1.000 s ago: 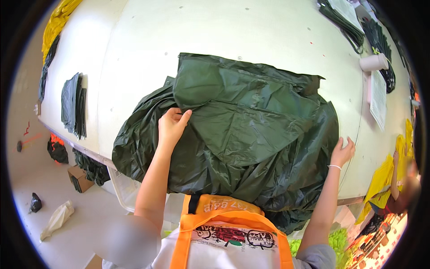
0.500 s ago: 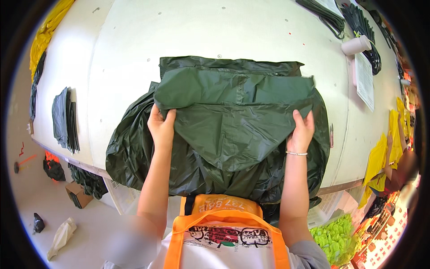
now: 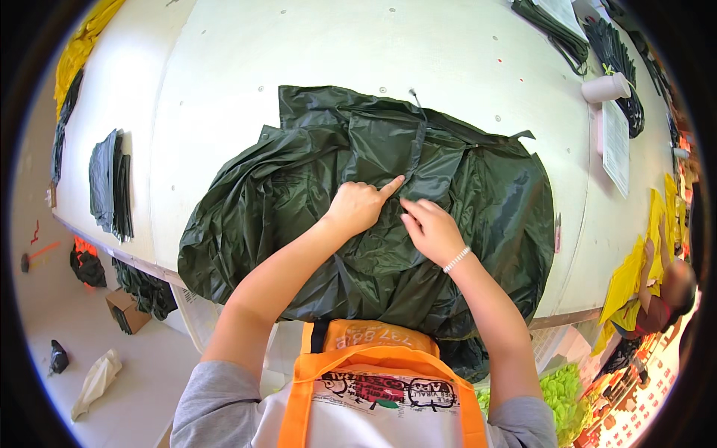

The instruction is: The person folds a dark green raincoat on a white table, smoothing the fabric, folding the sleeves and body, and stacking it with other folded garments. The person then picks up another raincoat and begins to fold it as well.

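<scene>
A dark green waterproof garment [image 3: 299,194], shiny and creased, is heaped across the table edge in front of me. A narrow dark strip [image 3: 418,145] runs down its upper middle, its tip reaching onto the table. My left hand [image 3: 360,205] lies on the middle of the cloth. Its index finger is stretched out beside the strip's lower end, and the other fingers are partly curled. Just right of it, my right hand [image 3: 435,233] touches the cloth with thumb and index finger bent and apart. What lies beneath both palms is hidden.
The white table [image 3: 328,45] carries stacked dark strips [image 3: 110,187] at left. A white cylinder [image 3: 606,88], a sheet in a holder [image 3: 615,145] and dark bundles [image 3: 551,33] lie at right. Another person [image 3: 668,295] handles yellow cloth [image 3: 626,276]. A small cutting tool [image 3: 558,233] lies beside the garment.
Both hands have let go of the broad green flap they held up and moved inward to the garment's middle. The flap is no longer spread out, and the dark strip now shows.
</scene>
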The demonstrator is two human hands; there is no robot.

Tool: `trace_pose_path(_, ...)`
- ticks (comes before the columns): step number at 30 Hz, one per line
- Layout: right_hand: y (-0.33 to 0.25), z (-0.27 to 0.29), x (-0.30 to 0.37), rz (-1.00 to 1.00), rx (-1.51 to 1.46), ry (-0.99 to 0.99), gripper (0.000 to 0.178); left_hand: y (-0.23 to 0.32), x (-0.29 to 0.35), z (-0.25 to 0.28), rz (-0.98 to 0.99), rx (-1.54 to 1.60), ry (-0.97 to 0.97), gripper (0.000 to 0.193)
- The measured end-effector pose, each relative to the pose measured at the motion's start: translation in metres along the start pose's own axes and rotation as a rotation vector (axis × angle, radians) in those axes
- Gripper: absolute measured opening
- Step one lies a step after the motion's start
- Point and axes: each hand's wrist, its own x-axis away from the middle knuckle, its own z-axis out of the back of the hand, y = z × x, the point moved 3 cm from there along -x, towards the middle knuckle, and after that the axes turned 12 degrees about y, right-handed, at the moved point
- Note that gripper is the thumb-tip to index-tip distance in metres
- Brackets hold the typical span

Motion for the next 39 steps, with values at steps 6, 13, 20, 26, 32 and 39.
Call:
trace_pose_path(6,-0.034,0.014,0.037,0.508,0.192,-0.083,0.042,-0.007,-0.001,0.008,0.023,0.156,-0.097,0.057)
trace_pose_path(13,0.021,-0.009,-0.01,-0.394,0.106,-0.087,0.043,-0.033,0.001,0.007,0.771,1.211,-0.477,0.06)
trace_pose_path(20,0.051,-0.023,-0.022,-0.446,0.162,-0.15,0.032,0.029,0.019,0.044,-0.39,0.068,-0.04,0.042)
trace_pose_path(26,-0.036,-0.001,0.015,0.362,0.241,0.248,0.035,0.01,0.038,0.008,-0.132,0.26,-0.053,0.016)
trace_pose_path(32,0.001,-0.021,0.001,0.259,0.138,0.225,0.014,-0.032,0.007,-0.005,0.475,0.807,-0.266,0.012)
trace_pose_path(39,0.026,-0.036,-0.043,-0.04,0.119,0.04,0.014,0.008,0.015,0.021,-0.245,0.213,0.122,0.027)
